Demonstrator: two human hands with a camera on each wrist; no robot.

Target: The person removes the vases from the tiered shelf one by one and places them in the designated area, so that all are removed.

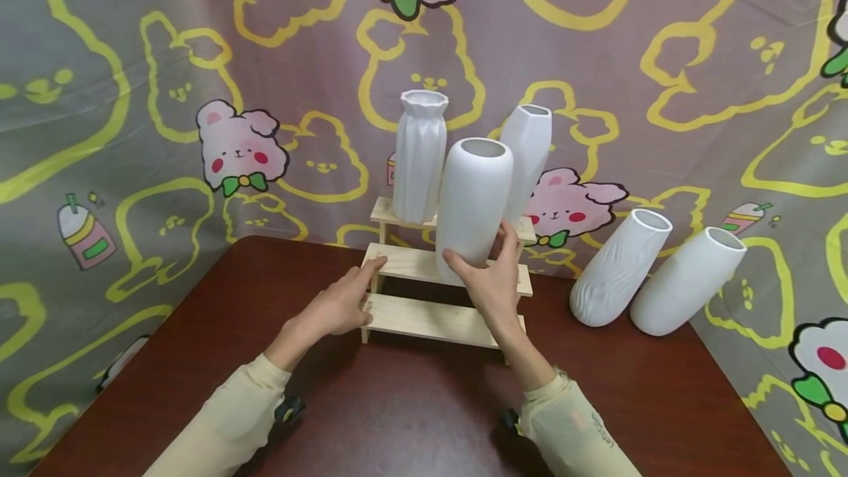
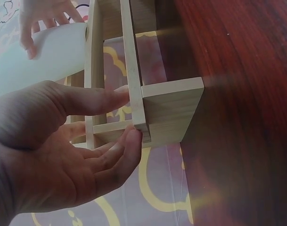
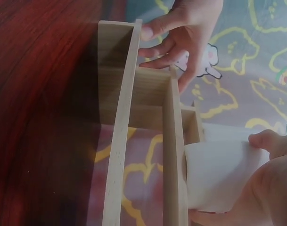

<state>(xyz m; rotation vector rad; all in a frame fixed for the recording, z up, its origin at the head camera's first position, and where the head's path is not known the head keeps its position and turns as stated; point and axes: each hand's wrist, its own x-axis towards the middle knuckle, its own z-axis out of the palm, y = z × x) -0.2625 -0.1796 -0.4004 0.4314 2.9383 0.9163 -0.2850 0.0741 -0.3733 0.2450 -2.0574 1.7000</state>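
Note:
A three-step wooden stand [image 1: 424,319] stands on the table. At its left end is my left hand [image 1: 341,300], its thumb and fingers pinching the end of the lowest step [image 2: 136,106]. My right hand [image 1: 493,278] grips the lower part of a smooth white vase [image 1: 475,197], thumb on the near side and fingers round the right. The base of this vase meets the middle step [image 3: 174,141]; whether its full weight rests there I cannot tell. Behind it, on the top step, are a pleated white vase [image 1: 420,160] and a faceted white vase [image 1: 530,146], the latter partly hidden.
To the right of the stand, a white vase with a wavy relief [image 1: 619,271] and another white vase [image 1: 689,282] stand side by side on the dark red-brown table [image 1: 397,411]. A patterned cloth [image 1: 318,94] hangs close behind the table and along its sides.

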